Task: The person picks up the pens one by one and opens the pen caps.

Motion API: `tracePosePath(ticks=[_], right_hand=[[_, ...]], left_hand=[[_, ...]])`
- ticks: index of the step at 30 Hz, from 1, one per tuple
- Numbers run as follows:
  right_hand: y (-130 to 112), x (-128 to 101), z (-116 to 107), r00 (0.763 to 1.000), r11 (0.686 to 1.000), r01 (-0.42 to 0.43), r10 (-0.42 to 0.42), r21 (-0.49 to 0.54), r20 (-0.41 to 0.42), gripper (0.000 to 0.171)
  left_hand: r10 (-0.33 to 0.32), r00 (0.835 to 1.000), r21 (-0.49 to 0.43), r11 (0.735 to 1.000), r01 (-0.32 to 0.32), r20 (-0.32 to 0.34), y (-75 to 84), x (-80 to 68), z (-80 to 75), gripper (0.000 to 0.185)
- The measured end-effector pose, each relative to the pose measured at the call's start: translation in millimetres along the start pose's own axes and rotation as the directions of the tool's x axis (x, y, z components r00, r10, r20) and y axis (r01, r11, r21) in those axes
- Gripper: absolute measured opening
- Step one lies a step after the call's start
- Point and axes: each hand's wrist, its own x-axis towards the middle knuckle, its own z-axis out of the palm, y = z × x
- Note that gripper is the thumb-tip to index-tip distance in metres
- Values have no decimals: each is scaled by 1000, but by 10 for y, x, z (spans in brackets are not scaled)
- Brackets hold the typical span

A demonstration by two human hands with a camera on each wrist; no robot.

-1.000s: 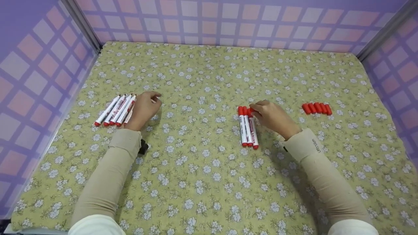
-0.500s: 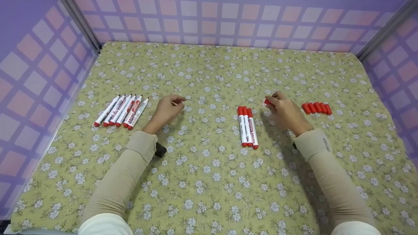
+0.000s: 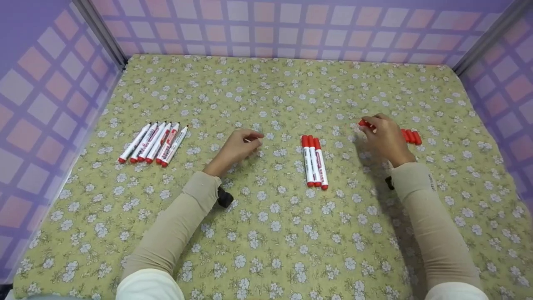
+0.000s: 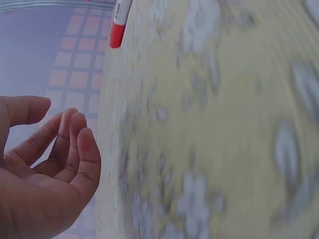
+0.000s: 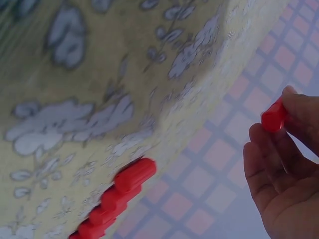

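My right hand (image 3: 372, 129) pinches a small red cap (image 3: 363, 123) between thumb and fingertips, just left of a row of several red caps (image 3: 410, 136) lying on the floral cloth (image 3: 266, 233). The right wrist view shows the pinched red cap (image 5: 273, 117) held above that row of caps (image 5: 119, 191). My left hand (image 3: 251, 140) hovers over the cloth with loosely curled fingers; the left wrist view shows its palm (image 4: 45, 174) empty. Three capped red-and-white markers (image 3: 314, 160) lie side by side between my hands. Several uncapped markers (image 3: 154, 143) lie in a row at the left.
Purple checked walls (image 3: 291, 29) enclose the cloth on the left, back and right. A marker's red end (image 4: 117, 30) shows at the top of the left wrist view. Beige sleeves cover both forearms.
My left hand has left the row of uncapped markers and moved right toward the middle. My right hand has moved from the three capped markers to the right, carrying a red cap to the cap row.
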Motion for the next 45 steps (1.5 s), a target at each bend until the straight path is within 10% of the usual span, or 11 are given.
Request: tracePosePath(ticks=[10, 45], right_hand=[[289, -32, -210, 984, 974, -178, 178, 142, 12, 41], [1033, -214, -525, 829, 815, -554, 558, 169, 31, 49]], left_hand=[[-37, 995, -161, 986, 51, 88, 60, 42, 301, 34], [-167, 970, -124, 974, 191, 178, 275, 301, 878, 35]])
